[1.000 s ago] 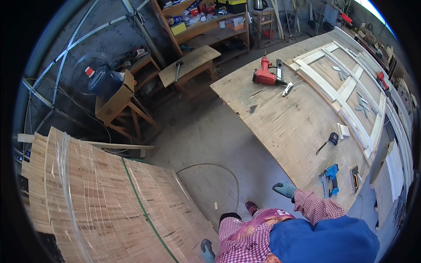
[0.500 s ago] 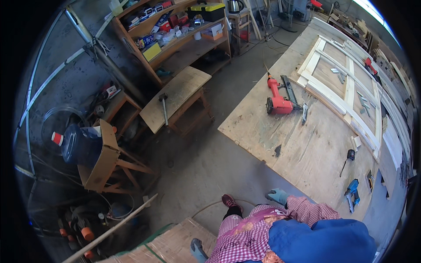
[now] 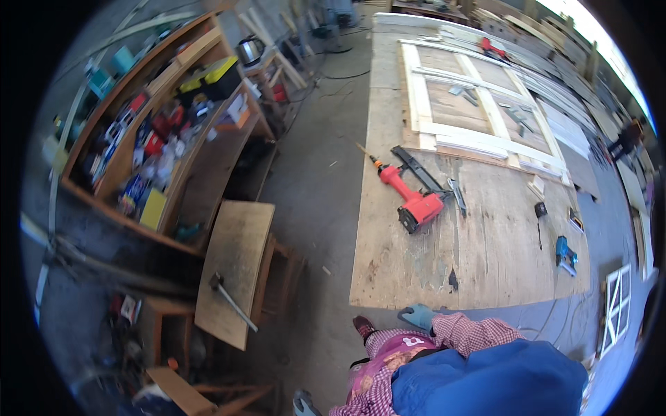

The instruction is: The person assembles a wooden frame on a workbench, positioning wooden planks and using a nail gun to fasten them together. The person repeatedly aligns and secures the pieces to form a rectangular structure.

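Observation:
My right hand, in a grey-blue glove, hangs beside the near edge of the plywood worktable. Its fingers look loosely extended, with nothing seen in them. Only part of my gloved left hand shows at the lower edge; its visible fingers look outstretched and hold nothing I can see. On the worktable, beyond my right hand, lies a red nail gun with a black magazine. A blue nail gun and a black tape measure rest farther right. A pale wooden frame lies across the far part.
At left, a low wooden bench carries a hammer. Behind it stands a cluttered shelf unit with a toolbox. An open cardboard box is at lower left. Hoses trail right of the worktable.
My view has swung toward the worktable and shelves, so the scene appears shifted. My right hand is now nearer the table's near edge in view. Nothing has been picked up.

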Motion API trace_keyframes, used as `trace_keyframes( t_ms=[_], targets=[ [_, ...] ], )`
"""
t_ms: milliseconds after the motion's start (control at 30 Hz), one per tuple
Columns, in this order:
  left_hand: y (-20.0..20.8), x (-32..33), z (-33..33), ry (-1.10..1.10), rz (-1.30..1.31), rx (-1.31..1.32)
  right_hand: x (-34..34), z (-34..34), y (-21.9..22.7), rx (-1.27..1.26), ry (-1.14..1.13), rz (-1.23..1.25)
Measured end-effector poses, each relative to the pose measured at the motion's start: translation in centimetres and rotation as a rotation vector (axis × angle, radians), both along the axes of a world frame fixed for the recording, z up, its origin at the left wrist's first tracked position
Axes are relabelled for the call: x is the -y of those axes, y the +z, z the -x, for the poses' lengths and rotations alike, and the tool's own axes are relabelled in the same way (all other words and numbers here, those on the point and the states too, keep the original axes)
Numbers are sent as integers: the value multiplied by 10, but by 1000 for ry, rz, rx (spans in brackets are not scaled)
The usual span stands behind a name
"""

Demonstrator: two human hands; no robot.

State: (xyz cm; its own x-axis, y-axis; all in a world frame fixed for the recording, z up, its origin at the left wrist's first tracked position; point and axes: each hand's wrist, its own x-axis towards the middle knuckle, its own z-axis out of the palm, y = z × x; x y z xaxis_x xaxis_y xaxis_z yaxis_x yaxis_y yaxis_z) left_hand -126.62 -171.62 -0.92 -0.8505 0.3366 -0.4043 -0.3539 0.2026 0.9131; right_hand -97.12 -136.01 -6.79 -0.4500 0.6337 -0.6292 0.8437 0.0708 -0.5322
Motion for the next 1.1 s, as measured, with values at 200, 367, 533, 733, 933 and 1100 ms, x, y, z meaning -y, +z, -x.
trace_keyframes(
  t_ms=[200, 367, 533, 733, 933, 1100],
  targets=[
    [-8, -108, 104, -166, 80, 91, -36, 86, 16, -271, -87, 7],
    [-13, -203, 194, -358, 112, 95, -52, 118, 8, -257, -359, -21],
    [-28, -295, 284, -669, 151, 91, -46, 136, -16, -50, -622, -19],
    [-35, -416, 396, -1033, 249, 33, -33, 185, 70, -117, -947, 56],
    [-3, -602, 349, -1414, 132, -148, 43, 184, 25, -188, -1540, 84],
    [16, -701, 236, -1638, -1, -130, 29, 196, 6, -220, -1700, 64]
  ],
)
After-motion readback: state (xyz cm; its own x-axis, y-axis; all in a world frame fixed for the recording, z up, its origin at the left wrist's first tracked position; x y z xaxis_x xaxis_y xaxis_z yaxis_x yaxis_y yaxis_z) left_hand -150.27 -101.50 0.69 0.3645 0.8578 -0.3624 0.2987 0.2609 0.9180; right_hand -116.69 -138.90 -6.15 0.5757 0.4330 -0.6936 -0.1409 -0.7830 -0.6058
